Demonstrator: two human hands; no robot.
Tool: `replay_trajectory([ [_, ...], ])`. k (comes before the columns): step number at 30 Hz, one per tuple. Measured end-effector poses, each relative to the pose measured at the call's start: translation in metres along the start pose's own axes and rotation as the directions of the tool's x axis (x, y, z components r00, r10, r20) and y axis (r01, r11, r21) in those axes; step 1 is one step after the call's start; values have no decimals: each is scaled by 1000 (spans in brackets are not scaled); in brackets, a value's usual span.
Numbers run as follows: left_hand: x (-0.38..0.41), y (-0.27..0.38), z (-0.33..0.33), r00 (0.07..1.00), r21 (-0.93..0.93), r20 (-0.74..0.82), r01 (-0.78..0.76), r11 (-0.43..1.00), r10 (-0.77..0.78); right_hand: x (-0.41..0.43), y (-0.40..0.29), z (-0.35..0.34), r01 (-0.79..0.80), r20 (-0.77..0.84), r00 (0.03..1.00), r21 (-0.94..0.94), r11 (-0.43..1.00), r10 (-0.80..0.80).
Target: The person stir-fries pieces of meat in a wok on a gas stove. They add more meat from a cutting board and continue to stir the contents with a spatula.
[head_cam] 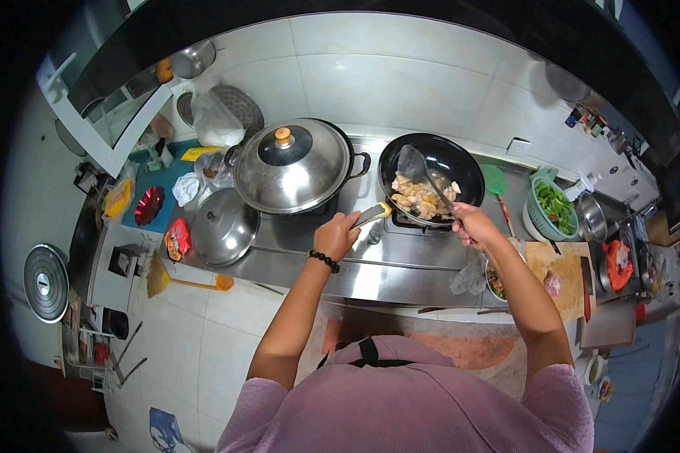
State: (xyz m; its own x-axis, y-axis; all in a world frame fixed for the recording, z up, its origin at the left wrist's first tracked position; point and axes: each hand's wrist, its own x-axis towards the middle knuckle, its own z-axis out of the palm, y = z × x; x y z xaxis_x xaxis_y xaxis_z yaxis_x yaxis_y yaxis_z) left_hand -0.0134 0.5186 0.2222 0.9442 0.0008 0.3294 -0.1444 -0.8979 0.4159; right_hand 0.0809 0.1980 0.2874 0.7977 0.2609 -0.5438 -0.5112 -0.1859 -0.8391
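Observation:
A black wok (pixel 464 161) stands on the right burner, tilted slightly, with pieces of pale browned meat (pixel 422 199) in its lower part. My left hand (pixel 336 236), with a dark bead bracelet at the wrist, is closed around the wok's handle (pixel 371 215). In my right hand (pixel 476 225) is the handle of a dark spatula (pixel 412 163), whose blade lies in the wok at the upper edge of the meat. To the left, a large two-handled pan covered by a domed metal lid (pixel 289 175) sits on the other burner.
Left of the burners lie another metal lid (pixel 221 229), a red packet (pixel 177 240) and plastic bags. On the right are a green basket of leafy greens (pixel 554 208), a bowl of food (pixel 497 282), and a wooden cutting board (pixel 564 266) with a cleaver (pixel 586 283) and a piece of meat (pixel 552 283).

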Motion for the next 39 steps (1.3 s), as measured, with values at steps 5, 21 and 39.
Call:
replay_trajectory([
  [5, 0, 0, 0, 1000, 0, 12, 8, 1000, -8, 13, 16, -6, 20, -106, 993, -193, 981, -41],
  [21, -1, 0, 0, 1000, -17, -24, -1, 1000, 1, 21, 12, -43, 82, -219, 972, -1, 997, -81],
  [39, 0, 1, -1, 1000, -42, -6, 2, 999, -2, 35, 17, -41, 7, -213, 976, -163, 987, -42],
])
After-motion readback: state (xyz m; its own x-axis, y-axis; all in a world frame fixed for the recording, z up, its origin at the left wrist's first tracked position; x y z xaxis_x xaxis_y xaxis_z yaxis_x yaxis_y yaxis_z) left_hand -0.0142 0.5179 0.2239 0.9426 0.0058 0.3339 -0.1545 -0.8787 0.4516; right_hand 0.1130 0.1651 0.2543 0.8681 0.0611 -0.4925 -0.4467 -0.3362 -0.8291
